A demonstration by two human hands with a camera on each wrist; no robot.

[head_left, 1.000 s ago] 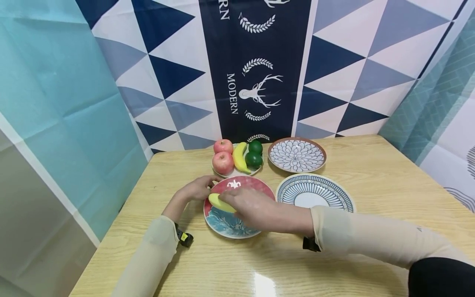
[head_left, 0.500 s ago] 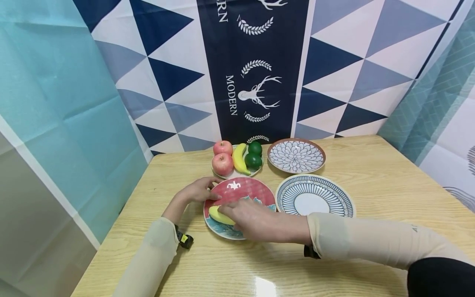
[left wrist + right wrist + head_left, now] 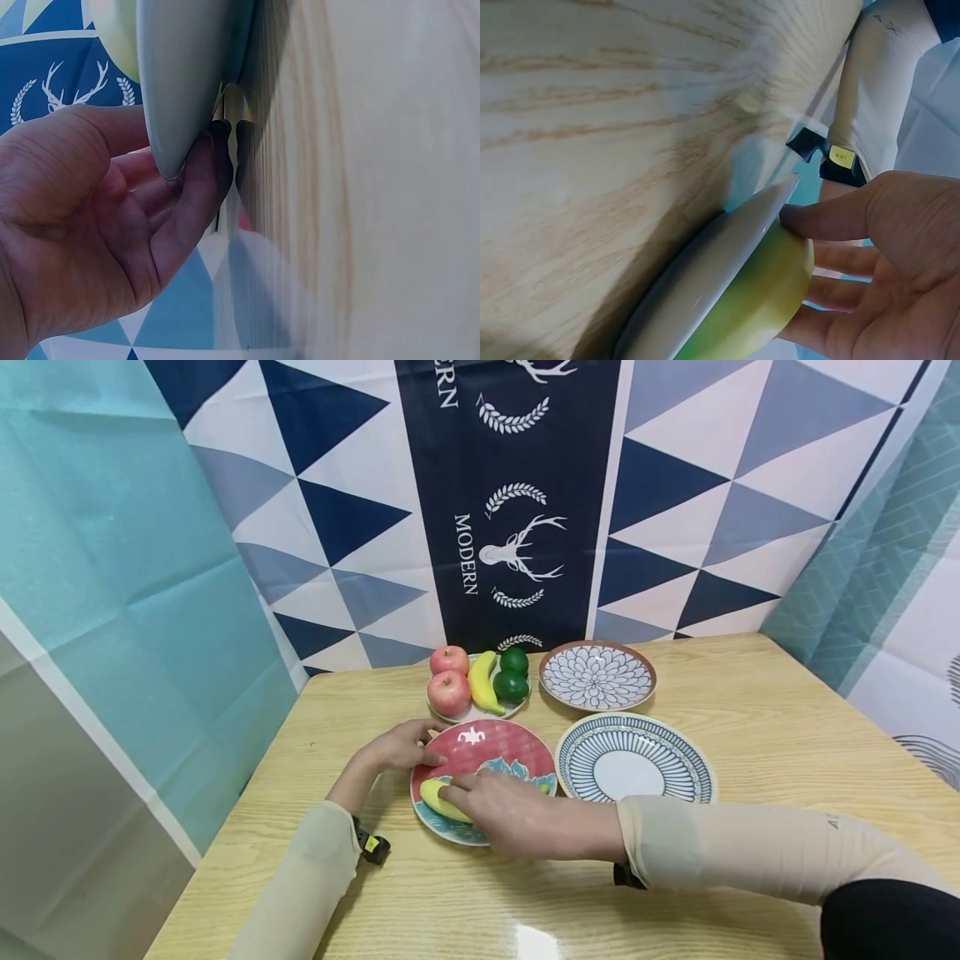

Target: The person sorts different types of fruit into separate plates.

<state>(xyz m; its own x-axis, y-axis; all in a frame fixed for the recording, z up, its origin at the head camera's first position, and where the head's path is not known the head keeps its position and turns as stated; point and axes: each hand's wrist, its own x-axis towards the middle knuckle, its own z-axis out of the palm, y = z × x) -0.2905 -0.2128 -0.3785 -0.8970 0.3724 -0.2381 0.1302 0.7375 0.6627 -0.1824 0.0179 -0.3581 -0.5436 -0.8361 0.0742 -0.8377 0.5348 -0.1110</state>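
A yellow banana (image 3: 442, 800) with a greenish end lies low over the red-and-blue plate (image 3: 480, 746) in the head view. My right hand (image 3: 517, 814) holds it from above, the palm hiding its middle. In the right wrist view the banana (image 3: 757, 300) is at the plate's rim (image 3: 727, 262), with thumb and fingers about it. At the plate's left side, my left hand (image 3: 401, 747) pinches the rim. The left wrist view has that hand's thumb over the plate (image 3: 180, 82) and its fingertips curled under the edge, close to the table.
Behind the plate stands a small plate of fruit: pink apples (image 3: 450, 693), another banana (image 3: 484, 683) and dark green round fruits (image 3: 512, 686). To the right are a blue-and-white plate (image 3: 675, 760) and a brown-rimmed flower-pattern plate (image 3: 597, 675). Patterned cloth (image 3: 510, 552) hangs behind the wooden table (image 3: 435, 902).
My right hand has come down and slightly toward me with the banana, lowering it onto the red-and-blue plate. My left hand stays at the rim.
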